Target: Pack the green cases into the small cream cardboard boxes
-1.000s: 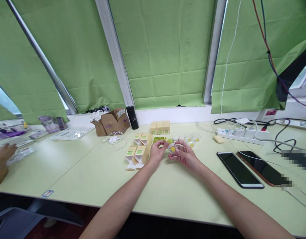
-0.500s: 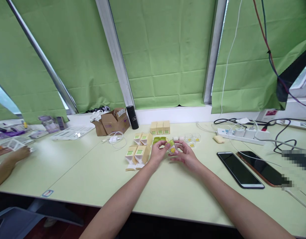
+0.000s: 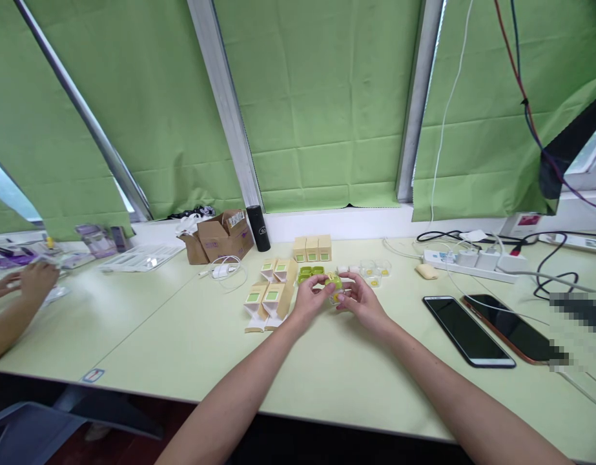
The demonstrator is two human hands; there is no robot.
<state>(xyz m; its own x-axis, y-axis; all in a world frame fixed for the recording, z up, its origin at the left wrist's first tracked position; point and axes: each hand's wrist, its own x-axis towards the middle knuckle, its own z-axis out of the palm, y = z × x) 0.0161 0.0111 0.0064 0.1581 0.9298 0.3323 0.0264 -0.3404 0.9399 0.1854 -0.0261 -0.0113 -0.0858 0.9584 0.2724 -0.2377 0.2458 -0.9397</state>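
My left hand [image 3: 308,298] and my right hand [image 3: 361,301] meet over the middle of the pale green table [image 3: 181,336]. Together they pinch a small clear case with a green and yellow piece [image 3: 334,287]; the left fingers are on the green top, the right fingers curl round the clear body. Just behind them lie small green pieces [image 3: 311,272] and several small clear cases [image 3: 375,268]. Open tan boxes with green labels [image 3: 268,296] lie to the left of my left hand. Three closed tan boxes [image 3: 312,248] stand further back.
Two phones [image 3: 468,329] lie face up at the right, near a power strip [image 3: 472,259] with cables. A brown cardboard box [image 3: 219,240] and a black cylinder [image 3: 257,227] stand at the back. Another person's hands [image 3: 31,283] work at the far left among purple packets [image 3: 98,237].
My hands have drawn closer together on the small case and moved slightly away from me. The other person's hands at the far left have shifted among the packets.
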